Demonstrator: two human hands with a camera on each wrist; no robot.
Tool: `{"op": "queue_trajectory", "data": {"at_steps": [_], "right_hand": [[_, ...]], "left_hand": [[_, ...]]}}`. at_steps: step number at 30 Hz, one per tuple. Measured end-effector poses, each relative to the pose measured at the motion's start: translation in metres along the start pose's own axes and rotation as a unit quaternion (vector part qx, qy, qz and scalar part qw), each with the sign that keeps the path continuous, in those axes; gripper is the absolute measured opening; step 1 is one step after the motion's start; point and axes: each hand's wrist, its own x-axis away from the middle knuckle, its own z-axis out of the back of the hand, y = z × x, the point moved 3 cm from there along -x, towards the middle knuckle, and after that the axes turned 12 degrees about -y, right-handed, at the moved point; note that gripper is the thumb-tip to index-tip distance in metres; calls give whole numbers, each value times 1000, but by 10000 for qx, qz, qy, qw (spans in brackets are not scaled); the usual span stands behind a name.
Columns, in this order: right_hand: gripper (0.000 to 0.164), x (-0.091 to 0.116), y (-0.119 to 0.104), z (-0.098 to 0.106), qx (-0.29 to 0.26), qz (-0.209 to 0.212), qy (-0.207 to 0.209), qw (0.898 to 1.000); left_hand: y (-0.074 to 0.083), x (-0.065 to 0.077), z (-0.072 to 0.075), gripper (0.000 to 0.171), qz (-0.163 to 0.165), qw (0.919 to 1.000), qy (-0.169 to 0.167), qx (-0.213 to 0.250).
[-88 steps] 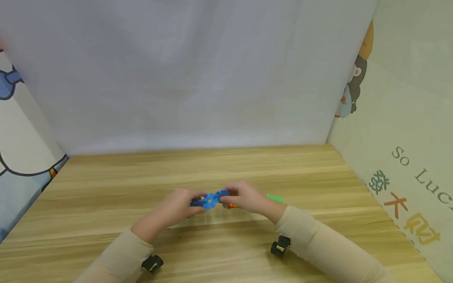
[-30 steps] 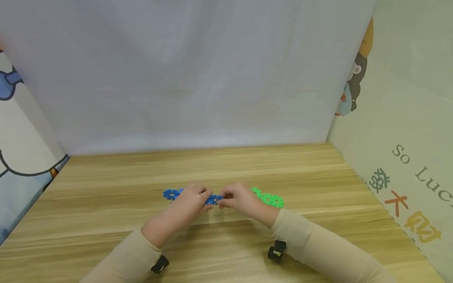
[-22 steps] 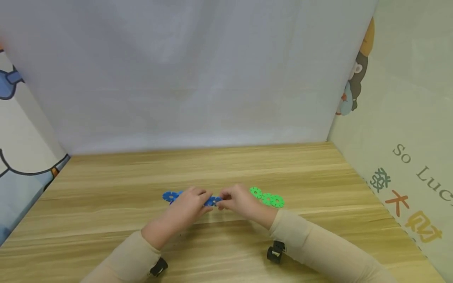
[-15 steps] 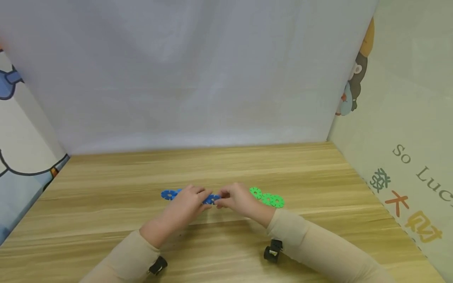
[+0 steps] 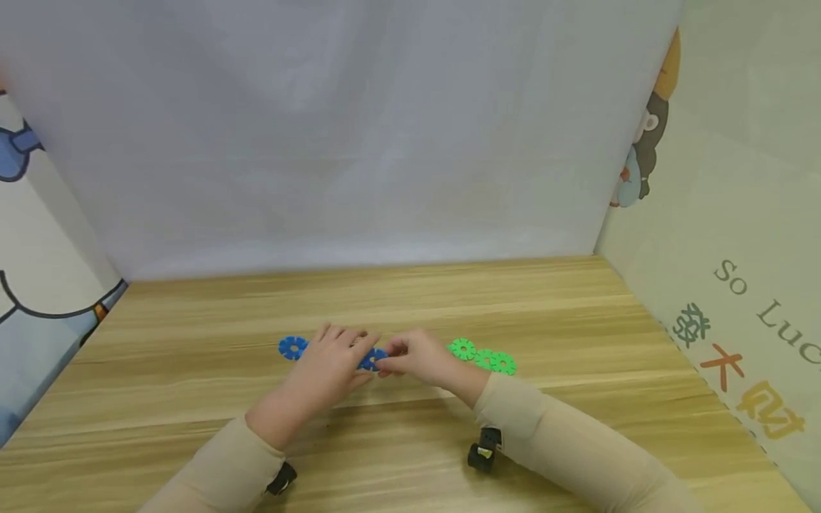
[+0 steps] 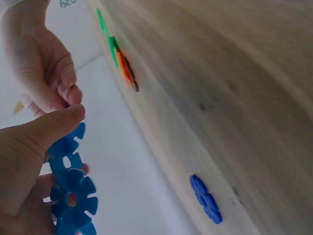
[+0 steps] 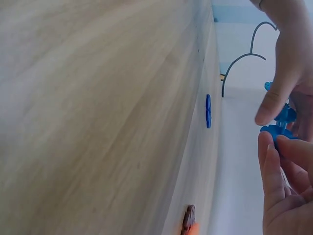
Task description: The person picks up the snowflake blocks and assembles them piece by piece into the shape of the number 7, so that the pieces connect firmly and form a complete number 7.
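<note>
A chain of blue interlocking flower-shaped discs (image 6: 80, 188) stretches between my two hands, raised off the table. My left hand (image 5: 323, 363) holds it along its length, thumb in front and fingers behind. One blue disc (image 5: 285, 345) shows past that hand on the left in the head view. My right hand (image 5: 420, 356) pinches the chain's right end disc (image 7: 270, 130) between thumb and fingertips. Beneath, loose blue discs (image 6: 205, 198) lie on the tabletop; in the head view my left hand covers them.
Green discs (image 5: 457, 344) lie on the wooden table (image 5: 410, 456) right of my right hand. By them are an orange piece (image 6: 123, 68) and a brown piece (image 7: 190, 215), hidden in the head view. A grey-white curtain (image 5: 359, 142) hangs at the back.
Both hands have shifted left together with the blue chain, uncovering more of the green discs. My left hand has slid along the chain, its fingers now spread wider; the right keeps its pinch.
</note>
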Motion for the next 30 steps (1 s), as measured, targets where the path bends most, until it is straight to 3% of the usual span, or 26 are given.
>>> {"op": "queue_trajectory", "data": {"at_steps": [6, 10, 17, 23, 30], "right_hand": [[14, -9, 0, -3, -536, -210, 11, 9983], [15, -13, 0, -6, -814, -198, -71, 9965], [14, -16, -5, -11, -492, 28, -122, 9987], [17, -22, -8, -14, -413, 168, -67, 9990], [24, -25, -5, -7, -211, 253, -333, 9989]], "left_hand": [[-5, 7, 1, 59, -234, 9963, 709, -433], [-8, 12, 2, 56, -337, 9939, 901, -536], [-15, 15, 1, 54, -282, 9972, 557, -403], [-27, 19, 1, 44, 175, 9997, 117, -109], [-37, 26, 5, 42, 490, 9988, 17, 41]]}}
